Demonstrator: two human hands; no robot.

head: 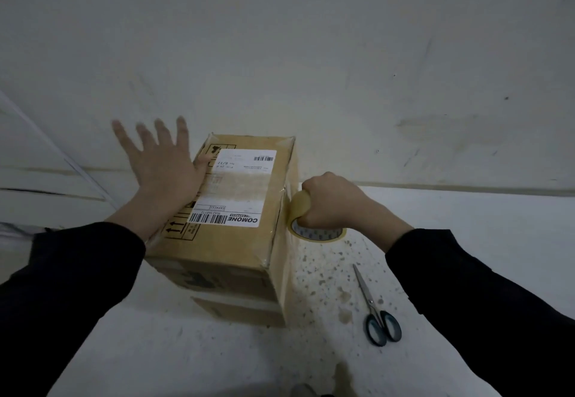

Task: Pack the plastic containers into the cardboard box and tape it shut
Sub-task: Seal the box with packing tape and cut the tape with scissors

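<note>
Left hand (161, 163) spread wide, empty, over my cardboard box (245, 241)'s edge; right hand (333, 200) beside it grips the tape roll (314, 235).

Brown rectangular cardboard box (242, 241): matt, with a glossy tape sheen along its 3 o'clock edge. White paper shipping label (245, 179): smooth. Yellowish translucent plastic tape roll (300, 207): glossy. Steel-bladed scissors (371, 301), 4 o'clock of the box: bright metal blades, dark plastic handles. White floor (466, 210): matt, speckled.

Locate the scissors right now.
Head view, lower right: the scissors lie closed on the white surface, apart from the cardboard box on their left, nearer the camera than the right hand gripping the tape roll.
</note>
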